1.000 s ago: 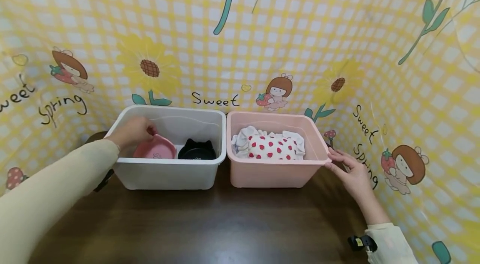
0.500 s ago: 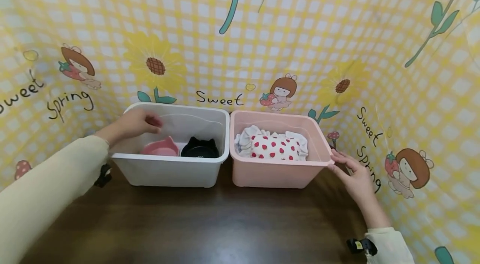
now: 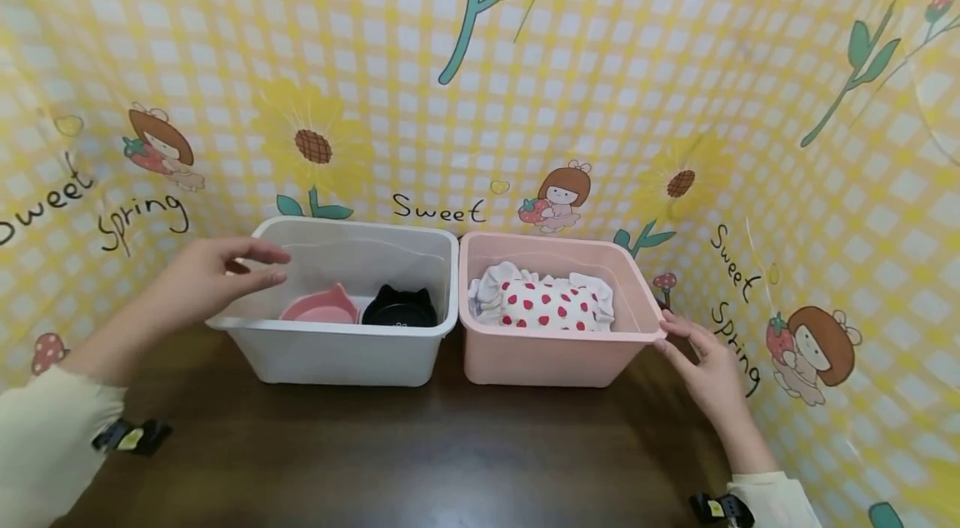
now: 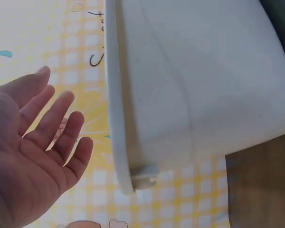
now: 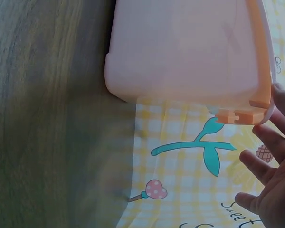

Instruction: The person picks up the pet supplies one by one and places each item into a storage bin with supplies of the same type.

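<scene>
My left hand point(image 3: 202, 282) hovers over the left end of a white plastic bin point(image 3: 337, 357), fingers extended and holding nothing. In the left wrist view the palm and loosely spread fingers point(image 4: 71, 137) are apart from the bin's rim. Inside that bin lie a pink cat-eared bowl point(image 3: 322, 307) on the left and a black cat-eared bowl point(image 3: 400, 308) to its right. My right hand point(image 3: 708, 366) pinches the front right rim corner of a pink bin point(image 3: 547, 360) between thumb and forefinger. A ruffled white cloth bundle with red strawberries point(image 3: 546, 303) lies in the pink bin.
Both bins stand side by side on a dark wooden table point(image 3: 450, 453). Behind and at the sides hangs a yellow checked sheet point(image 3: 420, 128) printed with flowers and cartoon figures. Black wrist cameras point(image 3: 131, 436) are strapped over the sleeves.
My left hand has risen from the pink bowl inside the white bin and drawn back to the left, its fingers straightening. My right hand stays at the pink bin's corner.
</scene>
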Tool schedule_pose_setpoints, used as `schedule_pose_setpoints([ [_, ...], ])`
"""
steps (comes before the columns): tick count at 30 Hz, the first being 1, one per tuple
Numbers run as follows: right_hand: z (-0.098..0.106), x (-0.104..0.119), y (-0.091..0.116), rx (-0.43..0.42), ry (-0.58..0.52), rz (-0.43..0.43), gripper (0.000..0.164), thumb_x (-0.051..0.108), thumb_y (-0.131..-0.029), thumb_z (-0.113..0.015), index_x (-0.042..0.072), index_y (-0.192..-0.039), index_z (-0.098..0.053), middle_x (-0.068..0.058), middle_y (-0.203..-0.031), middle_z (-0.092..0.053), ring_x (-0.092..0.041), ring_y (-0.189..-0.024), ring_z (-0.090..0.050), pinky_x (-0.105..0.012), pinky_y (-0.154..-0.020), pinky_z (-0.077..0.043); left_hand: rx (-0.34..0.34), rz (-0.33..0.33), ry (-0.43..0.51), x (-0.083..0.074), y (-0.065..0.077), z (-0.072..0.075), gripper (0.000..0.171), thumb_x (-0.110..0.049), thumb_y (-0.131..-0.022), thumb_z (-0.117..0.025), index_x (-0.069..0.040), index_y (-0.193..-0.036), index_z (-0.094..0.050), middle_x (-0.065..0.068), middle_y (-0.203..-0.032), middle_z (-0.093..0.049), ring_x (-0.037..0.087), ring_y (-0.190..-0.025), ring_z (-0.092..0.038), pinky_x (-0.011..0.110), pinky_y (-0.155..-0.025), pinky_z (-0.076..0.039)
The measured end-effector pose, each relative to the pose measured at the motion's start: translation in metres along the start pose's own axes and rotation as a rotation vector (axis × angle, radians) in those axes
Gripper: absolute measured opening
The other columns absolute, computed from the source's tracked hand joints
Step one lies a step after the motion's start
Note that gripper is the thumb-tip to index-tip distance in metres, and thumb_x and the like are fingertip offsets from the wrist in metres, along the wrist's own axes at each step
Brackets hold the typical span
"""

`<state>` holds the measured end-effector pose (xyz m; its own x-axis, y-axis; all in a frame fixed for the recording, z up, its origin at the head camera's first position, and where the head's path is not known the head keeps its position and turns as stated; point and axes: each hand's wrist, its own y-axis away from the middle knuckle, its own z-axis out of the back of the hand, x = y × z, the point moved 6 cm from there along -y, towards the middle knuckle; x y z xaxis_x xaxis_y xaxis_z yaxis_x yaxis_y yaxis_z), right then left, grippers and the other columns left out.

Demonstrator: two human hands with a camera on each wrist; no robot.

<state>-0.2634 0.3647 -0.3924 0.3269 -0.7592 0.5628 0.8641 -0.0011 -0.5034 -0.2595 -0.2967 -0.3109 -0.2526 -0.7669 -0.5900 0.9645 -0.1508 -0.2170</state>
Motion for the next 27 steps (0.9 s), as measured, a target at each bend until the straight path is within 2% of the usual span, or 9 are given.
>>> schedule_pose_setpoints([
  [2,0.000,0.001,0.000,-0.015,0.007,0.021,0.029,0.026,-0.092,-0.079,0.016,-0.119,-0.076,0.001,-0.134,-0.069,0.009,-0.125,-0.052,-0.001,-0.097,-0.031,-0.041,-0.014,0.004,0.004,0.014,0.001,0.032,-0.038,-0.095,-0.074,-0.018,-0.120,-0.074,0.013,-0.119,-0.073,0.017,-0.091,-0.069,0.027,-0.063,-0.053],
  [4,0.000,0.004,-0.001,-0.026,-0.001,0.047,0.027,0.023,-0.091,-0.080,0.015,-0.116,-0.077,-0.001,-0.132,-0.071,-0.002,-0.126,-0.056,-0.001,-0.097,-0.032,-0.087,-0.016,0.006,0.008,0.028,0.003,0.029,-0.035,-0.094,-0.076,-0.019,-0.119,-0.075,0.009,-0.114,-0.074,0.009,-0.083,-0.067,0.027,-0.058,-0.051],
  [9,-0.001,0.010,-0.003,-0.052,-0.026,0.091,0.024,0.017,-0.090,-0.080,0.012,-0.114,-0.077,-0.005,-0.126,-0.073,-0.031,-0.123,-0.060,-0.001,-0.098,-0.033,-0.203,-0.006,0.018,0.020,0.059,0.014,0.026,-0.029,-0.092,-0.079,-0.020,-0.116,-0.076,-0.023,-0.104,-0.068,-0.004,-0.079,-0.061,0.017,-0.061,-0.046],
  [12,0.001,0.012,0.000,-0.071,-0.009,0.088,0.024,0.018,-0.090,-0.081,0.014,-0.113,-0.078,-0.004,-0.125,-0.074,-0.022,-0.122,-0.061,-0.001,-0.097,-0.033,-0.254,-0.004,-0.008,0.024,0.073,0.019,0.027,-0.029,-0.089,-0.082,-0.023,-0.115,-0.077,-0.035,-0.108,-0.060,-0.013,-0.089,-0.054,0.010,-0.068,-0.040],
  [18,0.005,0.014,0.005,-0.121,-0.009,0.136,0.028,0.009,-0.086,-0.083,0.010,-0.113,-0.078,-0.009,-0.123,-0.074,0.013,-0.118,-0.055,0.000,-0.099,-0.033,-0.326,-0.015,-0.084,0.028,0.094,0.020,0.029,-0.029,-0.084,-0.087,-0.027,-0.111,-0.078,-0.029,-0.107,-0.064,-0.019,-0.096,-0.044,0.006,-0.074,-0.034],
  [23,0.005,0.016,0.016,-0.137,-0.024,0.157,0.032,0.003,-0.084,-0.083,0.008,-0.115,-0.077,-0.013,-0.123,-0.073,0.018,-0.118,-0.051,-0.001,-0.100,-0.033,-0.381,-0.073,-0.086,0.036,0.109,0.019,0.033,-0.018,-0.077,-0.091,-0.022,-0.107,-0.079,-0.039,-0.103,-0.061,-0.023,-0.098,-0.044,0.002,-0.076,-0.033],
  [25,0.005,0.017,0.020,-0.140,-0.023,0.163,0.034,0.002,-0.083,-0.083,0.008,-0.116,-0.076,-0.012,-0.123,-0.073,0.016,-0.118,-0.052,-0.001,-0.101,-0.033,-0.388,-0.068,-0.096,0.043,0.116,0.017,0.034,-0.018,-0.076,-0.092,-0.019,-0.107,-0.079,-0.027,-0.105,-0.069,-0.017,-0.101,-0.050,0.016,-0.096,-0.041],
  [26,0.005,0.017,0.023,-0.142,-0.019,0.166,0.034,0.002,-0.083,-0.084,0.008,-0.116,-0.076,-0.011,-0.123,-0.073,0.015,-0.119,-0.053,-0.002,-0.101,-0.033,-0.383,-0.058,-0.106,0.046,0.119,0.016,0.034,-0.019,-0.076,-0.092,-0.019,-0.107,-0.078,-0.018,-0.106,-0.073,-0.018,-0.101,-0.048,0.029,-0.098,-0.046],
  [27,0.005,0.018,0.024,-0.144,-0.011,0.175,0.035,0.002,-0.083,-0.084,0.009,-0.116,-0.076,-0.010,-0.123,-0.074,0.011,-0.119,-0.055,-0.002,-0.102,-0.033,-0.381,-0.039,-0.117,0.050,0.122,0.014,0.035,-0.021,-0.076,-0.092,-0.019,-0.108,-0.078,-0.009,-0.107,-0.075,-0.019,-0.100,-0.047,0.030,-0.095,-0.047],
])
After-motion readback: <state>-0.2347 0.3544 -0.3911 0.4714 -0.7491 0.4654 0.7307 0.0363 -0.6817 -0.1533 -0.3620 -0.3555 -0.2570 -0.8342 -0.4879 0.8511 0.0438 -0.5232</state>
